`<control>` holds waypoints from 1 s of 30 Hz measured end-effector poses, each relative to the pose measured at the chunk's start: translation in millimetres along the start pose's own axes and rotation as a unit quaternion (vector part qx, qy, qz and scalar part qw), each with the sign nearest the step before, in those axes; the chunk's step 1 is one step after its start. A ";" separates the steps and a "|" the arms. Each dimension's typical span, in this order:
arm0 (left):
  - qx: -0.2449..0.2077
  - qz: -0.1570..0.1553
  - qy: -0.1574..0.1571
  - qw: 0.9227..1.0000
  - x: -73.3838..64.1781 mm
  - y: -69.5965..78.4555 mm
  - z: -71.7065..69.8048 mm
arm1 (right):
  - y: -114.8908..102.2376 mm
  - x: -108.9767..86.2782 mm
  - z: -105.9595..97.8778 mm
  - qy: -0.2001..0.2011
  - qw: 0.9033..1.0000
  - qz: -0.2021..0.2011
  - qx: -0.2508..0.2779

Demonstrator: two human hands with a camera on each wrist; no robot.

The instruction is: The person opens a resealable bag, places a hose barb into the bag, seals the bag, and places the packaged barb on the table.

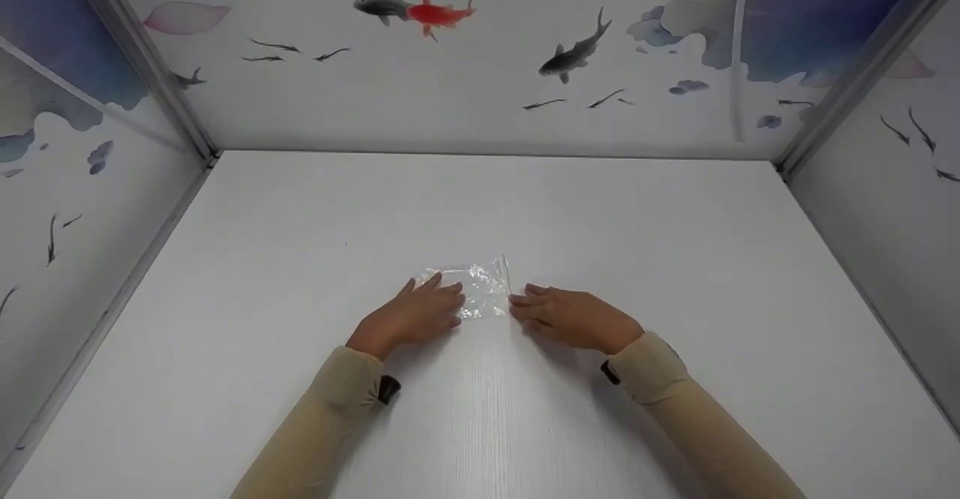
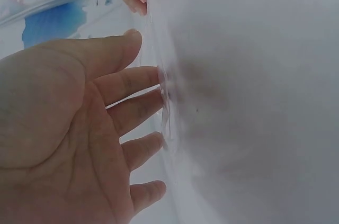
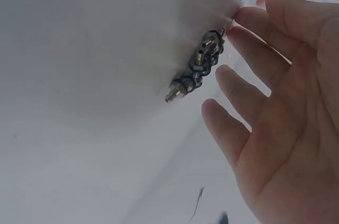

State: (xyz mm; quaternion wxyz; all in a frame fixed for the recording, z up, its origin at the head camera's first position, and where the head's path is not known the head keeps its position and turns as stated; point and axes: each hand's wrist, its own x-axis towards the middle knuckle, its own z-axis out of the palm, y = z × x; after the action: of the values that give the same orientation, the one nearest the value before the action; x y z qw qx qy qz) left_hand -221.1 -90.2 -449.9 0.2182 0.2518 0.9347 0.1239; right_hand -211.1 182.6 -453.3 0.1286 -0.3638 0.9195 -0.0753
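A small clear plastic bag [image 1: 487, 289] lies flat on the white table. My left hand [image 1: 412, 311] rests on its left part, fingers spread. In the left wrist view those fingers reach down to the thin film, with no curl round it. At the bag's right edge, my right hand [image 1: 577, 319] touches with its fingertips, fingers extended. Beside the right fingers, in the right wrist view, lies a small cluster of dark and silvery metal pieces [image 3: 196, 68]; its exact kind is unclear. The right hand hides this cluster in the head view.
The white table [image 1: 480, 424] is bounded by a back panel [image 1: 465, 109] and side panels printed with fish and ink shapes. Metal posts [image 1: 142, 56] stand at the back corners. Both forearms, in beige sleeves, come in from the front edge.
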 end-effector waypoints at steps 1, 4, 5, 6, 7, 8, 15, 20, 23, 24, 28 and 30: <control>-0.001 -0.001 0.006 1.000 0.0 -0.2 0.4 | -1.4 -0.1 0.7 0.002 1.000 -0.004 -0.007; 0.001 -0.004 0.023 1.000 0.4 -0.5 2.2 | -4.8 -0.3 3.0 0.007 0.999 -0.018 -0.027; 0.004 -0.005 0.028 1.000 0.8 -0.5 2.9 | -5.7 -0.4 3.6 0.008 0.999 -0.022 -0.031; 0.004 -0.007 0.032 0.999 1.2 -0.5 3.5 | -6.5 -0.5 4.3 0.011 0.999 -0.026 -0.033; 0.006 -0.009 0.037 0.999 1.6 -0.2 3.9 | -7.2 -0.6 4.8 0.014 0.999 -0.030 -0.034; 0.008 -0.010 0.040 0.999 2.2 0.0 4.2 | -7.8 -0.6 5.1 0.016 0.999 -0.035 -0.034; 0.033 0.020 0.089 0.995 10.2 2.0 4.0 | -7.8 2.2 2.6 0.024 0.999 -0.042 -0.013; -0.011 0.037 0.152 0.988 15.3 7.3 2.8 | 0.1 5.5 -3.0 0.066 0.996 -0.049 0.040; -0.049 0.033 0.190 0.980 18.1 12.8 1.6 | 7.0 10.2 -6.6 0.096 0.990 -0.038 0.097; -0.067 0.029 0.198 0.978 19.2 14.9 1.2 | 9.2 12.2 -7.8 0.107 0.987 -0.032 0.116; -0.142 0.014 0.191 0.971 25.3 22.2 0.7 | 16.4 22.7 -11.9 0.140 0.973 0.007 0.182; -0.174 0.003 0.174 0.969 29.4 24.9 1.7 | 18.5 28.4 -13.6 0.151 0.966 0.034 0.207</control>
State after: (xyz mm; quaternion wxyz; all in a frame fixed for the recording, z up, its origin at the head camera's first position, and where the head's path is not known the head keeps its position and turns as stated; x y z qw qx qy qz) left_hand -232.8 -53.6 -453.1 0.0922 0.1873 0.9215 0.3276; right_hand -247.0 177.1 -449.8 0.0636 -0.2822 0.9046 -0.3131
